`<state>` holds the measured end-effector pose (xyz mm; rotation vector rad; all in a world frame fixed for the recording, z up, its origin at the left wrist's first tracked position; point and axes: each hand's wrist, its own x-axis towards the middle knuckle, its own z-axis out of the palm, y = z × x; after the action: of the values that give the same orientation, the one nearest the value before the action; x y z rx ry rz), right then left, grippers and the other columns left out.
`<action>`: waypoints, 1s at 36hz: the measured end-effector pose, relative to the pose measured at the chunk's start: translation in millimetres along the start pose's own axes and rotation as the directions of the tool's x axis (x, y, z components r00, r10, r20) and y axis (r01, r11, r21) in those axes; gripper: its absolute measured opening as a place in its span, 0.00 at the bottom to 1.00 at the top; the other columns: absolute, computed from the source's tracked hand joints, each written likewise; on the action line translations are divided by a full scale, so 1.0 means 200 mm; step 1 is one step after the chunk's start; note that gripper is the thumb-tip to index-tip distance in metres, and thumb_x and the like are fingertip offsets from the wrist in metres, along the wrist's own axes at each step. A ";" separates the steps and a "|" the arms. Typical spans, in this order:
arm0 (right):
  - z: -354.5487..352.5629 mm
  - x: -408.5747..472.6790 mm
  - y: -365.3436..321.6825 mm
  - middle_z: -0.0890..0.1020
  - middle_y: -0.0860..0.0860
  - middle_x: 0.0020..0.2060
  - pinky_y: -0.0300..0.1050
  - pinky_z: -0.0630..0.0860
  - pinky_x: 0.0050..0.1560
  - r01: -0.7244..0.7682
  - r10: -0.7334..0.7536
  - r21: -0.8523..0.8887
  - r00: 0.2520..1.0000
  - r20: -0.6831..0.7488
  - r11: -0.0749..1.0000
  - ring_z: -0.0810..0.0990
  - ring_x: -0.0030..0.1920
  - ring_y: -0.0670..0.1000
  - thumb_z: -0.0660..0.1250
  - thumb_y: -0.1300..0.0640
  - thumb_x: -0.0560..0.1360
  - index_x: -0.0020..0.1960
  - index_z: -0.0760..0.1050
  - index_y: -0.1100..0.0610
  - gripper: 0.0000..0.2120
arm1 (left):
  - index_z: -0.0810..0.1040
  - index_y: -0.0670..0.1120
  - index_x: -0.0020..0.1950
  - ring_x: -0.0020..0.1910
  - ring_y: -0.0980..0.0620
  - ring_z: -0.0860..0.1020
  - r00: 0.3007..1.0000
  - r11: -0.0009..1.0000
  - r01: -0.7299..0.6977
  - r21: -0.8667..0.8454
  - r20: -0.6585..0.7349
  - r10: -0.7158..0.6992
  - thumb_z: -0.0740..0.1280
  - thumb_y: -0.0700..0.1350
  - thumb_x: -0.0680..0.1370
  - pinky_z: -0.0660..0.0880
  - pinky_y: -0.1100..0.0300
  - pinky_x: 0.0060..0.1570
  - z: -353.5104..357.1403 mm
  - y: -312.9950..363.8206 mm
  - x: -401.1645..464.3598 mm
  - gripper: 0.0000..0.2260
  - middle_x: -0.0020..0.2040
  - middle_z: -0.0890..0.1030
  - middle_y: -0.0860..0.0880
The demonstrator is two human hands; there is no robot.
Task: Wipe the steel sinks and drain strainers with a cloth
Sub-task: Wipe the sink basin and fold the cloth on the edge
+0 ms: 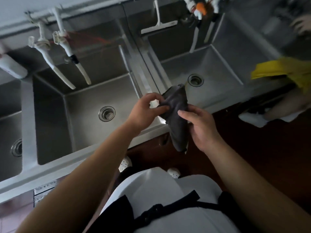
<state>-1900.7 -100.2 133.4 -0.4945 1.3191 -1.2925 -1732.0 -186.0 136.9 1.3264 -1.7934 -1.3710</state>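
A dark grey cloth (pixel 176 115) hangs bunched between both hands, over the front rim between two steel sinks. My left hand (pixel 146 110) pinches its upper left edge with thumb and fingers. My right hand (pixel 200 125) grips its right side lower down. The middle sink (pixel 80 105) has a round drain strainer (pixel 107 113) in its floor. The right sink (pixel 218 71) has its own drain strainer (pixel 195 80) just beyond the cloth's top. A third sink (pixel 8 132) at the far left shows part of a drain (pixel 16 147).
White taps (pixel 67 52) hang over the middle sink and a white squeegee (pixel 159 22) leans behind the right one. Another person in a yellow garment (pixel 284 69) stands at the right, holding a white cloth (pixel 255 118). A white bottle (pixel 11 66) lies at the left.
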 end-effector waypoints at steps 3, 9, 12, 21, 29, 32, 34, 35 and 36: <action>-0.16 -0.04 -0.03 0.86 0.59 0.51 0.60 0.79 0.60 0.005 -0.008 -0.075 0.999 -0.036 0.997 0.84 0.54 0.58 0.76 0.61 0.71 0.56 0.81 0.61 0.14 | 0.78 0.47 0.49 0.60 0.48 0.77 0.989 0.993 -0.085 0.086 0.130 0.073 0.73 0.41 0.75 0.72 0.49 0.64 0.06 0.15 0.01 0.06 0.55 0.80 0.47; -0.42 -0.05 -0.16 0.67 0.51 0.68 0.47 0.75 0.60 0.106 -0.166 -0.482 0.983 -0.082 0.869 0.75 0.63 0.51 0.80 0.58 0.68 0.66 0.69 0.43 0.32 | 0.77 0.47 0.50 0.50 0.56 0.78 0.882 0.856 -0.356 0.374 0.438 0.175 0.72 0.40 0.76 0.74 0.55 0.53 0.10 0.49 0.08 0.06 0.47 0.79 0.54; -0.49 -0.02 -0.28 0.48 0.50 0.79 0.55 0.58 0.75 0.279 -0.209 -0.814 0.958 0.198 0.509 0.51 0.78 0.55 0.81 0.51 0.66 0.73 0.53 0.27 0.50 | 0.78 0.48 0.50 0.49 0.55 0.79 0.823 0.825 -0.404 0.396 0.551 0.139 0.74 0.41 0.74 0.75 0.55 0.52 0.09 0.60 0.11 0.08 0.45 0.80 0.55; -0.35 0.06 -0.38 0.85 0.46 0.51 0.55 0.75 0.66 0.328 0.013 -0.713 0.904 0.428 0.619 0.82 0.56 0.47 0.79 0.54 0.65 0.51 0.83 0.49 0.15 | 0.80 0.45 0.50 0.46 0.60 0.79 0.754 0.893 -0.393 0.220 0.633 0.176 0.75 0.37 0.74 0.71 0.68 0.49 -0.08 0.64 0.15 0.08 0.43 0.80 0.59; -0.31 0.09 -0.31 0.86 0.53 0.44 0.57 0.79 0.56 0.321 -0.147 -0.740 0.945 0.293 0.591 0.84 0.50 0.54 0.78 0.61 0.70 0.47 0.81 0.54 0.09 | 0.83 0.52 0.50 0.49 0.58 0.81 0.838 0.902 -0.320 0.288 0.530 0.128 0.75 0.39 0.73 0.76 0.60 0.54 -0.26 0.39 0.21 0.11 0.46 0.83 0.59; -0.26 0.14 -0.31 0.86 0.48 0.44 0.49 0.78 0.54 0.335 -0.274 -0.847 0.932 0.236 0.412 0.84 0.48 0.50 0.77 0.59 0.71 0.48 0.83 0.53 0.06 | 0.83 0.51 0.50 0.47 0.59 0.82 0.879 0.904 -0.275 0.327 0.468 0.098 0.75 0.37 0.72 0.78 0.60 0.53 -0.26 0.27 0.23 0.11 0.45 0.83 0.59; -0.22 0.16 -0.32 0.87 0.49 0.45 0.50 0.79 0.53 0.327 -0.356 -0.897 0.910 0.214 0.296 0.84 0.48 0.51 0.75 0.57 0.73 0.51 0.85 0.54 0.07 | 0.83 0.50 0.50 0.47 0.58 0.81 0.914 0.913 -0.252 0.321 0.389 0.116 0.74 0.36 0.73 0.79 0.59 0.54 -0.26 0.21 0.25 0.11 0.45 0.83 0.58; -0.20 0.18 -0.32 0.87 0.51 0.47 0.52 0.79 0.53 0.322 -0.396 -0.917 0.893 0.212 0.235 0.84 0.50 0.53 0.74 0.56 0.74 0.54 0.85 0.55 0.09 | 0.83 0.51 0.50 0.48 0.58 0.81 0.927 0.912 -0.256 0.321 0.348 0.138 0.73 0.36 0.74 0.78 0.60 0.54 -0.26 0.19 0.26 0.11 0.46 0.83 0.58; -0.17 0.19 -0.32 0.87 0.52 0.50 0.53 0.79 0.54 0.319 -0.430 -0.929 0.877 0.215 0.185 0.84 0.52 0.54 0.73 0.55 0.76 0.57 0.84 0.56 0.11 | 0.83 0.51 0.50 0.49 0.59 0.80 0.935 0.905 -0.273 0.325 0.310 0.171 0.72 0.36 0.74 0.77 0.62 0.53 -0.26 0.17 0.26 0.11 0.47 0.82 0.58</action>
<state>-1966.7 -139.3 164.4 -1.7565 2.1010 -0.6934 -1721.2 -254.9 177.9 1.0906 -2.4017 -1.1769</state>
